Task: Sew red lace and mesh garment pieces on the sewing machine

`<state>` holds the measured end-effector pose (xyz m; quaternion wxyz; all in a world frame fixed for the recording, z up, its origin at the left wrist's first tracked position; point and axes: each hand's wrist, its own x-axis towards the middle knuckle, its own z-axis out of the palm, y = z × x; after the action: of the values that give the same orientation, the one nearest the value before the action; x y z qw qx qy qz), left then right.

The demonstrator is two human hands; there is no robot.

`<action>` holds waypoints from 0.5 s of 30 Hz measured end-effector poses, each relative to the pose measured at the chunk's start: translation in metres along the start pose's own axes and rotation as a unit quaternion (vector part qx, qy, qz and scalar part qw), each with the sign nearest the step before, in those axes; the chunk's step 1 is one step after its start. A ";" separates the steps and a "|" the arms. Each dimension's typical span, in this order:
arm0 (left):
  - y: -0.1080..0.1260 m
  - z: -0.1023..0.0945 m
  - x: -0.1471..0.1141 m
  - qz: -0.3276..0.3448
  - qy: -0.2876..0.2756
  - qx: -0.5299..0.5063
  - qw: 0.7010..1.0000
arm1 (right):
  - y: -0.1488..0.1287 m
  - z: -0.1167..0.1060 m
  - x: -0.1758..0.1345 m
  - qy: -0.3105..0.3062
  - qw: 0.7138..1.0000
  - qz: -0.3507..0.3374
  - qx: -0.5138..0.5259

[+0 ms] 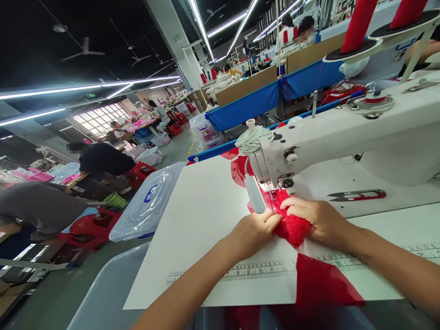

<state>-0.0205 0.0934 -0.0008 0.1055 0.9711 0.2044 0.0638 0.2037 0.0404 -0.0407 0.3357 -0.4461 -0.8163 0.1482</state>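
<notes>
A fluffy red piece of fabric [296, 229] lies under the needle area of a white sewing machine [330, 133]. My left hand [256, 231] pinches its left edge, close to the presser foot [272, 196]. On the other side, my right hand [318, 220] grips the fabric with bent fingers. Some of the fabric under the machine head is hidden by my fingers and a small white lamp [255, 192]. A smooth red cloth piece [325, 282] hangs over the table's front edge, below my right hand.
Thread snips [359, 195] lie on the machine bed, right of my right hand. A printed ruler [254, 271] runs along the white tabletop [185, 220]. Left of the table stands a lidded clear bin [151, 201]. Red thread cones [359, 25] stand above; other people work behind.
</notes>
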 end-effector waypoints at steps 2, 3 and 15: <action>-0.001 0.002 0.005 -0.025 0.024 -0.038 0.999 | 0.000 0.000 0.001 0.009 0.998 0.025 0.063; 0.000 0.002 0.008 -0.036 0.036 -0.061 0.997 | 0.000 -0.001 0.002 0.017 0.995 0.038 0.094; 0.004 -0.010 0.027 -0.126 0.128 -0.233 0.956 | 0.003 0.002 0.007 0.106 0.952 0.193 0.213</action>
<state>0.0043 0.1027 0.0125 0.3095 0.8696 0.3160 0.2194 0.2017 0.0480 -0.0412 0.4725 -0.5263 -0.6240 0.3322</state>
